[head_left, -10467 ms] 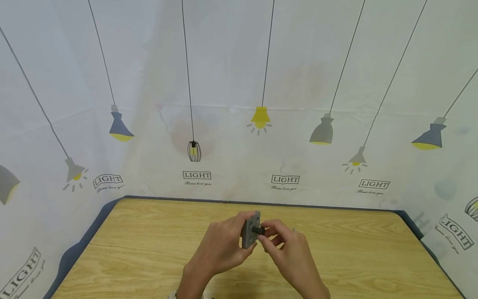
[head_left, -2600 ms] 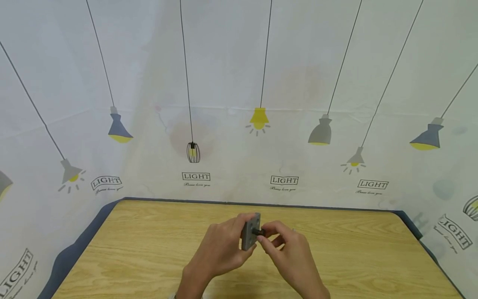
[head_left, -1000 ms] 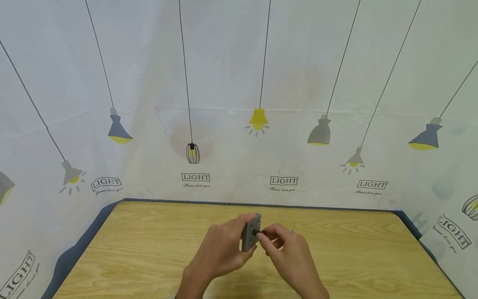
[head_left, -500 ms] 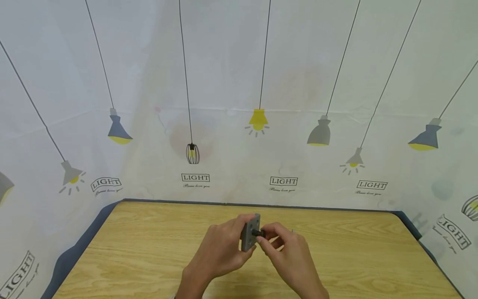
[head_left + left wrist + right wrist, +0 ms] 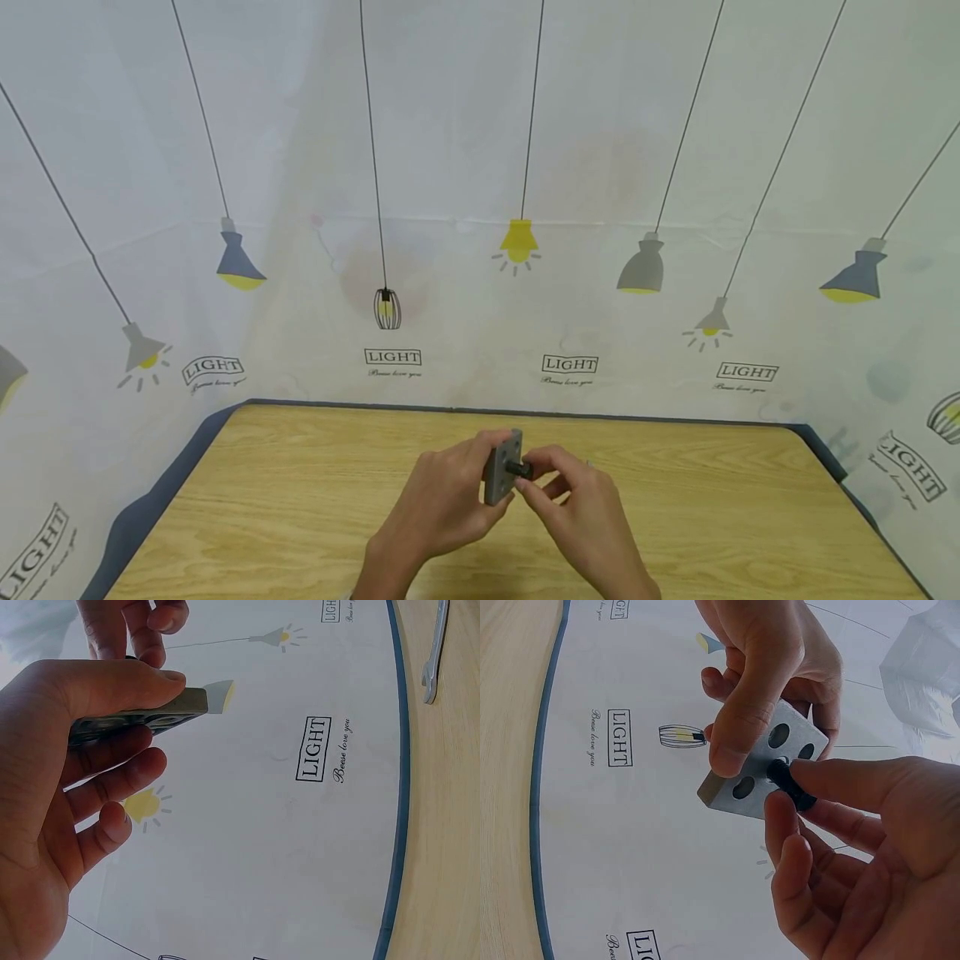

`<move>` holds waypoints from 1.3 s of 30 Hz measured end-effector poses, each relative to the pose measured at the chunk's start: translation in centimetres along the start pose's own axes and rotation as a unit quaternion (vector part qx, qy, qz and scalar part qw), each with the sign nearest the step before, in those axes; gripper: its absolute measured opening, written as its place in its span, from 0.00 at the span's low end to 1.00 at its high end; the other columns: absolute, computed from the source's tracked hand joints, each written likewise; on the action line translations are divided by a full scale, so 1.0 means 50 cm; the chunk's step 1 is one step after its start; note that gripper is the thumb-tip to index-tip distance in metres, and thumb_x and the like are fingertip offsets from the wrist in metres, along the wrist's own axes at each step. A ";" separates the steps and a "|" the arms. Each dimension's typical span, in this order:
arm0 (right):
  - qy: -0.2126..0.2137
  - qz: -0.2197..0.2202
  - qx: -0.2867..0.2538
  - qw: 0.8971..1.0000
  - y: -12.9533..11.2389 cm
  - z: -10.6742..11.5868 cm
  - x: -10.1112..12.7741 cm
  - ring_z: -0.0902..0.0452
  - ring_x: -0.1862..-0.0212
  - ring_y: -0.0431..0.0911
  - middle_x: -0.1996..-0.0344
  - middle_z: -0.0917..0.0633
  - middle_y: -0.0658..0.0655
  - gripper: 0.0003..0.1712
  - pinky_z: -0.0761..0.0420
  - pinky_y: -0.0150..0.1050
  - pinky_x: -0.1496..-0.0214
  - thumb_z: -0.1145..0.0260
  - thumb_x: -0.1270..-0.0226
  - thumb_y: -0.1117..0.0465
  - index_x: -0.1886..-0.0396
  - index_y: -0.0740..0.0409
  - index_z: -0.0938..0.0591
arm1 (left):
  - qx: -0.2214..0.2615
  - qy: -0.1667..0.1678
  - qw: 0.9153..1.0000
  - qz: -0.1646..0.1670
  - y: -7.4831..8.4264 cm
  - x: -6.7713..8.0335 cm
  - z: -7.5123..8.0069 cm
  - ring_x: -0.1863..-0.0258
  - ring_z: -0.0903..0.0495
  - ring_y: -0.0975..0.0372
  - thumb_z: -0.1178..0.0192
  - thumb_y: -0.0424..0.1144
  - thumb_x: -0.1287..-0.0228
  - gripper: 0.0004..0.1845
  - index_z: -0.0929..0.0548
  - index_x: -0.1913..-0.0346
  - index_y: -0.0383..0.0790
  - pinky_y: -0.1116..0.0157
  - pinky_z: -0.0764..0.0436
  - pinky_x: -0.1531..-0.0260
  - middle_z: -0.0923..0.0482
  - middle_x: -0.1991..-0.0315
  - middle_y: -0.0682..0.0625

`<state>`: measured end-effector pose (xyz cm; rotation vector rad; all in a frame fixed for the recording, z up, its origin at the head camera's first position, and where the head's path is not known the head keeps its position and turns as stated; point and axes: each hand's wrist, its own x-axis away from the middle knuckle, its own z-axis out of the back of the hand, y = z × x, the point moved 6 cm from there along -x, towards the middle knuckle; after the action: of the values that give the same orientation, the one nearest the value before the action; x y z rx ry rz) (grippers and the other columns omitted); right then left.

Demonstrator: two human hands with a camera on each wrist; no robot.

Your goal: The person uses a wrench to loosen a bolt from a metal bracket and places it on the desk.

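In the head view, my left hand [image 5: 446,496] grips a thick grey metal plate [image 5: 499,485] by its edges, tilted up above the table. Several round holes pierce the plate [image 5: 761,801], as the right wrist view shows. A black bolt [image 5: 519,469] stands out from the middle of its face, with the wider end away from the plate. My right hand [image 5: 588,508] pinches that end of the bolt [image 5: 793,786] between thumb and fingers. The part of the bolt inside the plate is hidden.
A wood-grain table [image 5: 300,483] with a dark blue border lies below the hands. An open-ended wrench [image 5: 435,656] rests on it in the left wrist view. White cloth [image 5: 450,167] printed with lamps hangs behind and at both sides.
The right fingers have shifted around the bolt's end; more of the bolt shows now than a second ago. The left hand and plate have stayed almost still.
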<state>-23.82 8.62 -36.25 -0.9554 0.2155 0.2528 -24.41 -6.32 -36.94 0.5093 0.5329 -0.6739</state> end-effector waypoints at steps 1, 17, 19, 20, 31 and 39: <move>0.000 0.000 -0.001 1.000 0.000 0.000 0.000 0.21 0.75 0.32 0.69 0.14 0.45 0.09 0.22 0.30 0.72 0.26 0.41 0.62 0.61 0.46 0.15 | 0.001 0.000 1.000 0.000 0.000 0.000 0.000 0.74 0.20 0.69 0.23 0.39 0.54 0.37 0.27 0.39 0.45 0.76 0.29 0.79 0.15 0.60 0.55; 0.005 0.011 0.006 1.000 -0.001 0.001 0.001 0.22 0.74 0.32 0.63 0.13 0.46 0.14 0.22 0.30 0.72 0.25 0.43 0.65 0.59 0.46 0.15 | 0.002 -0.003 1.000 0.001 0.000 -0.001 0.000 0.74 0.20 0.69 0.23 0.39 0.54 0.37 0.28 0.39 0.44 0.76 0.29 0.79 0.15 0.60 0.55; -0.001 0.003 0.001 1.000 0.000 0.000 0.001 0.21 0.74 0.32 0.64 0.13 0.47 0.15 0.22 0.30 0.72 0.25 0.42 0.63 0.55 0.48 0.15 | -0.004 -0.002 1.000 0.001 0.000 0.000 0.000 0.74 0.21 0.70 0.23 0.41 0.53 0.37 0.28 0.39 0.45 0.76 0.29 0.79 0.15 0.60 0.56; -0.004 -0.002 -0.002 1.000 0.001 -0.001 0.000 0.21 0.74 0.32 0.64 0.14 0.48 0.16 0.22 0.30 0.73 0.25 0.42 0.61 0.53 0.49 0.16 | -0.006 -0.001 1.000 0.000 0.000 0.000 0.000 0.74 0.21 0.71 0.23 0.41 0.53 0.37 0.28 0.39 0.45 0.76 0.29 0.79 0.15 0.60 0.56; -0.022 -0.077 -0.018 0.997 0.021 -0.003 -0.003 0.21 0.75 0.37 0.72 0.15 0.46 0.09 0.22 0.33 0.69 0.37 0.29 0.50 0.59 0.48 0.16 | -0.007 0.003 1.000 0.000 0.000 0.000 0.002 0.74 0.20 0.69 0.23 0.41 0.54 0.37 0.28 0.39 0.45 0.76 0.29 0.79 0.15 0.61 0.55; -0.030 -0.059 -0.023 0.998 0.016 -0.007 -0.001 0.24 0.78 0.35 0.77 0.18 0.44 0.09 0.25 0.33 0.72 0.35 0.30 0.50 0.63 0.47 0.14 | -0.003 0.009 1.000 -0.003 0.002 0.000 0.003 0.73 0.20 0.69 0.23 0.40 0.54 0.37 0.27 0.39 0.45 0.76 0.28 0.79 0.15 0.61 0.56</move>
<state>-24.16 8.76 -37.04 -1.0003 0.0973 0.1787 -24.30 -6.38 -36.80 0.5085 0.5542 -0.6738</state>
